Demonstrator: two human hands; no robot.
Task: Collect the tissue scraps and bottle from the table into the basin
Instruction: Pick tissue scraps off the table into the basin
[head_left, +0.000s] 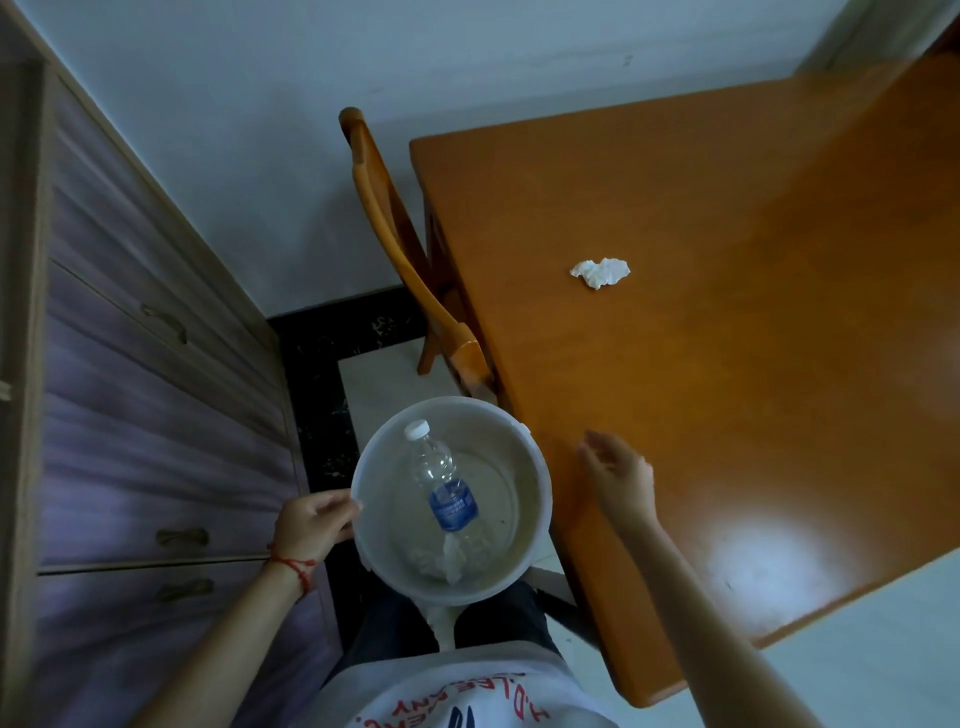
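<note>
A: Dim room, pale wall, drawers down the left, and an orange wooden table (753, 364) filling the right with a chair (384, 208) tucked at its far-left edge.

B: Where does the job stand?

A: The basin (540, 467) sits off the table's near-left edge, over the person's lap. The left hand (311, 525) is closed on its left rim, thumb over the lip. Inside lie the bottle (441, 483), cap pointing far, and a wad of tissue (449, 564) at its near end.

B: So what's left?

A: One scrap (600, 272), alone toward the far middle of the table, well apart from everything.

B: And the right hand (618, 473)?

A: Empty, fingers loosely spread, hovering above the table's near-left edge just beside the basin.

B: What could go wrong?

A: I'd say the reach. The scrap is far off, so leaning for it may tilt the basin, which only one hand holds by one rim. The bottle could roll and tip over the side, or the wad could spill.

B: Anything with the scrap itself?

A: It looks light and crumpled. A quick swipe could flick it further, or off the table's far side. A loose pinch might tear it or drop a piece on the way back, across the gap between table and basin.
</note>
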